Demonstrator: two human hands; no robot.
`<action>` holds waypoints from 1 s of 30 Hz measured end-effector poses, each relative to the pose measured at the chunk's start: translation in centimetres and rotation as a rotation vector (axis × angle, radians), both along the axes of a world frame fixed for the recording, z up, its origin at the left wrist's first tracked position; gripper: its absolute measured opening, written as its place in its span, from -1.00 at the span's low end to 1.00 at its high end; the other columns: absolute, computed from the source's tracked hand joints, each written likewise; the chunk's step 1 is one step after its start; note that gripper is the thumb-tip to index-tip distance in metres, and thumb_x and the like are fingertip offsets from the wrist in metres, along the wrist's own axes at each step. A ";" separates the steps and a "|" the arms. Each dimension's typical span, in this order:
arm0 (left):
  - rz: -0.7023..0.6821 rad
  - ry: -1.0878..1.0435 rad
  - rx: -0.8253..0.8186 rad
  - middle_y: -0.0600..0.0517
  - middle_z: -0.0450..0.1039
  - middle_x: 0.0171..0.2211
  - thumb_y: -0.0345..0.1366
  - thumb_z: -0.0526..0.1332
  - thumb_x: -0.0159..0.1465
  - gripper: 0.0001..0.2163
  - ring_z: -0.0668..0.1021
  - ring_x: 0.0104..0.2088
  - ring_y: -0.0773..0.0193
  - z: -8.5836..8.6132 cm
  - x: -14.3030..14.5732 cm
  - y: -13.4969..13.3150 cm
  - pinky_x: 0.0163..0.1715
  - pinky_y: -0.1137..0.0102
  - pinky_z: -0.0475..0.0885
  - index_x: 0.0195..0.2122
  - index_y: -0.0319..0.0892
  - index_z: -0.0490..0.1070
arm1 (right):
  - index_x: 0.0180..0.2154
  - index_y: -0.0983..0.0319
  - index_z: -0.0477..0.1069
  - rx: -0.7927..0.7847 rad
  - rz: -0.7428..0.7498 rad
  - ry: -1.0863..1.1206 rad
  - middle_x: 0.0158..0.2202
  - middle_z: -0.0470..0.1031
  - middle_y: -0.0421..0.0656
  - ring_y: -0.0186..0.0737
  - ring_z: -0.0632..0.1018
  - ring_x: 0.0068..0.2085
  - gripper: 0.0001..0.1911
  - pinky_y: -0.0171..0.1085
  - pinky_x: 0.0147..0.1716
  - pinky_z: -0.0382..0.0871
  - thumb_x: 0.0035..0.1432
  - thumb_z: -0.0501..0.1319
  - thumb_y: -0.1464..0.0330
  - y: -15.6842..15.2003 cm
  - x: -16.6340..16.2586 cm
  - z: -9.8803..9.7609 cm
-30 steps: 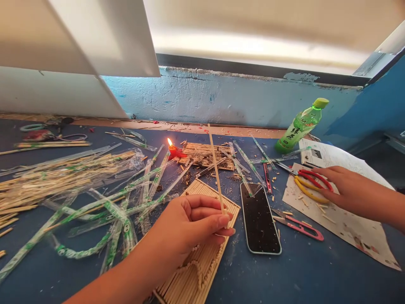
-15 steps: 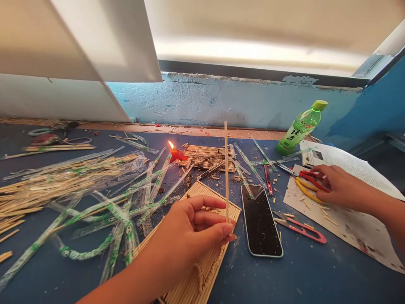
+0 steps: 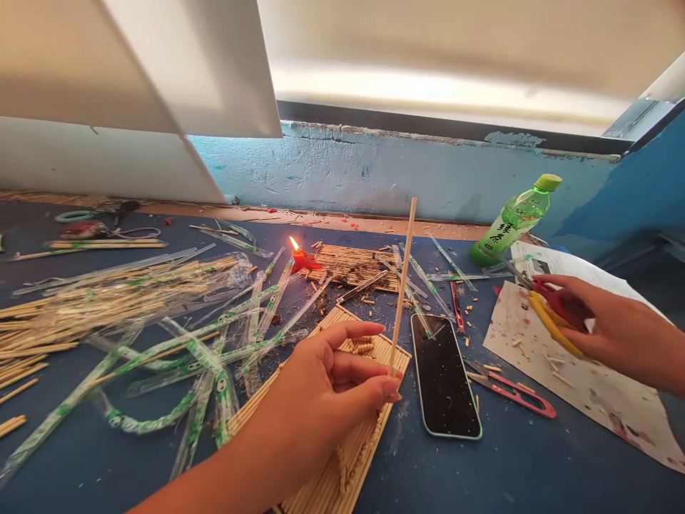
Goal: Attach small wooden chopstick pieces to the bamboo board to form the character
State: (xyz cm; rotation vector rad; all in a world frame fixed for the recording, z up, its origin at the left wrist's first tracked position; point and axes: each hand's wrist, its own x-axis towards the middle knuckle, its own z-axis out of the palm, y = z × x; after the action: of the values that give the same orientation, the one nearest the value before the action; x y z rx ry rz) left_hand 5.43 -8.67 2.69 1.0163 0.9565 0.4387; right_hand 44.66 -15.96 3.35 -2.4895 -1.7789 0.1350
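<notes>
My left hand pinches a thin wooden stick near its lower end, between thumb and middle fingers, with the index finger stretched out. The stick stands almost upright, leaning a little right, above a flat mat of glued sticks. My right hand is closed round the red and yellow handles of cutting pliers and holds them just above a stained sheet of paper. A black phone lies face up between my hands.
A lit red candle burns beside a second stick mat. Wrapped sticks and empty wrappers cover the left of the blue table. A green tea bottle leans at the back right. Red snips lie right of the phone.
My right hand closed on the pliers and lifted them off the paper. The stick in my left hand swung from leaning left, through upright, to leaning slightly right.
</notes>
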 end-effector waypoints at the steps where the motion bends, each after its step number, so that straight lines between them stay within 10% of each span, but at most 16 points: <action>1: -0.002 -0.002 0.003 -0.01 0.69 -0.30 -0.25 0.47 0.11 -0.38 0.67 -0.26 0.18 0.0 0.0 0.0 -0.24 0.37 0.46 0.18 -0.11 0.29 | 0.27 0.06 0.13 0.050 0.050 0.103 -0.07 0.51 -0.03 0.04 0.57 -0.10 -0.39 -0.13 -0.19 0.42 0.20 0.17 0.23 -0.5 -1.5 0.6; 5: -0.021 -0.040 0.005 0.01 0.69 -0.31 -0.24 0.47 0.12 -0.26 0.66 -0.26 0.19 0.0 -0.1 0.0 -0.27 0.39 0.44 0.28 -0.07 0.18 | 0.35 -0.04 0.00 -0.177 0.227 0.594 0.11 0.45 -0.05 0.06 0.50 0.12 -0.24 -0.22 0.00 0.47 0.21 0.26 0.16 -2.0 -8.2 2.1; 10: -0.067 -0.107 -0.047 0.01 0.69 -0.36 -0.29 0.48 0.10 -0.14 0.67 -0.26 0.17 0.2 -0.2 0.1 -0.20 0.34 0.45 0.36 -0.09 0.06 | 0.33 -0.13 0.11 -0.439 0.297 0.687 0.22 0.42 -0.18 0.13 0.48 0.17 -0.05 -0.10 0.09 0.45 -0.06 0.44 0.09 -2.6 -12.9 2.0; 30: -0.183 -0.203 -0.107 0.01 0.67 -0.40 -0.33 0.47 0.11 -0.21 0.66 -0.38 0.22 -0.2 -0.8 0.0 -0.26 0.38 0.50 0.32 -0.16 0.14 | 0.23 0.02 0.37 -0.499 0.439 0.717 0.04 0.58 -0.10 0.07 0.63 -0.07 -0.25 -0.18 -0.17 0.59 -0.02 0.38 0.09 -0.8 -15.9 4.3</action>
State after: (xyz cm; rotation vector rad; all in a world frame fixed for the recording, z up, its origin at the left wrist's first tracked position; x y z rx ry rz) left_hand 4.68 -8.69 2.54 0.9337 0.6911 0.3273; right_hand 28.76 -16.78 7.64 -1.8150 -2.0322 1.4367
